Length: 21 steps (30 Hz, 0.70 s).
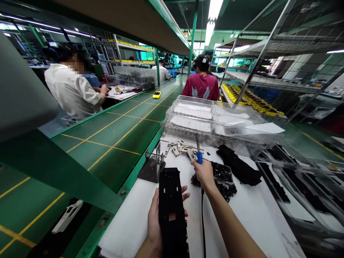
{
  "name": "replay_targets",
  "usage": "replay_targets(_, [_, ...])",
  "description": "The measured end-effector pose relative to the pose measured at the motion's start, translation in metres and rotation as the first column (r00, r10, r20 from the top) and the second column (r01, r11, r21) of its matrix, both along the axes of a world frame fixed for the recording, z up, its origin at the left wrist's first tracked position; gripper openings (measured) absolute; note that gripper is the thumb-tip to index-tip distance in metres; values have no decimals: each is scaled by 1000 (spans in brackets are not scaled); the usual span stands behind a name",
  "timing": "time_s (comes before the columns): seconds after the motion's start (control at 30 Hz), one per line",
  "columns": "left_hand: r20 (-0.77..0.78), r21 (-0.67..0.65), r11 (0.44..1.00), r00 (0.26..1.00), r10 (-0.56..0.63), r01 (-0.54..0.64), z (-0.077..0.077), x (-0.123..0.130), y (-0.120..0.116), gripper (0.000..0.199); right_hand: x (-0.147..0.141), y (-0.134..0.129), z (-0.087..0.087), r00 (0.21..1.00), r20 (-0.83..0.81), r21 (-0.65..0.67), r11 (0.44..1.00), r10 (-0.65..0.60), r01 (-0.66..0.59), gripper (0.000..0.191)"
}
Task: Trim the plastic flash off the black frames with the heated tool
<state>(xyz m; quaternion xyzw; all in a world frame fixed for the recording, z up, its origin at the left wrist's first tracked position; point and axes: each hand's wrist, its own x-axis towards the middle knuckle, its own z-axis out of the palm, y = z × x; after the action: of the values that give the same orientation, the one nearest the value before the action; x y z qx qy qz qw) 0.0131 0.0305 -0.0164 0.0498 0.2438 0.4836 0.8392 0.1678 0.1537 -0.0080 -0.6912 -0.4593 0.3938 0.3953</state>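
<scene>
A long black plate [172, 204] with small slots and a square hole lies across my left hand [154, 215], whose fingers wrap its right edge. My right hand [205, 173] is closed round the blue handle of a soldering iron [199, 157]; its metal tip points up and away, and its black cable hangs down over the white table. Beyond the iron sits a pile of light grey plastic parts [176, 147]. Right of my right hand are small black pieces [227, 190] and a tray of them [221, 172]. A metal iron stand [152, 166] is left of the plate's top.
Clear plastic trays [190, 125] stand at the table's far end; black cloth-like parts [239, 166] lie on the right. A green conveyor [115, 132] runs along the left, carrying a yellow car-shaped item [156, 94]. A green post crosses the lower left. Other people sit further off.
</scene>
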Motion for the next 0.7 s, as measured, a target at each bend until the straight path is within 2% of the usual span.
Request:
replay_targets(0.1, [89, 117, 993, 996, -25, 14, 12, 7, 9, 70, -2, -17, 15, 953, -300, 110, 991, -43, 80, 32])
replay_targets(0.2, [144, 190, 981, 989, 21, -48, 22, 15, 16, 71, -8, -46, 20, 860, -504, 165, 969, -75, 181, 40])
replay_targets(0.33, [161, 179, 982, 986, 29, -58, 33, 25, 16, 70, -13, -82, 14, 764, -627, 159, 936, -151, 315, 40])
replay_targets(0.47, [135, 145, 989, 991, 23, -43, 37, 35, 9, 73, -10, -98, 2, 690, -702, 154, 908, -176, 389, 36])
replay_targets(0.53, [118, 155, 987, 993, 24, -42, 37, 39, 7, 72, -6, -101, -3, 693, -700, 159, 910, -170, 383, 35])
replay_targets(0.7, [32, 189, 982, 999, -18, 12, 25, 47, 9, 70, 8, -105, -13, 828, -516, 147, 929, -221, 339, 38])
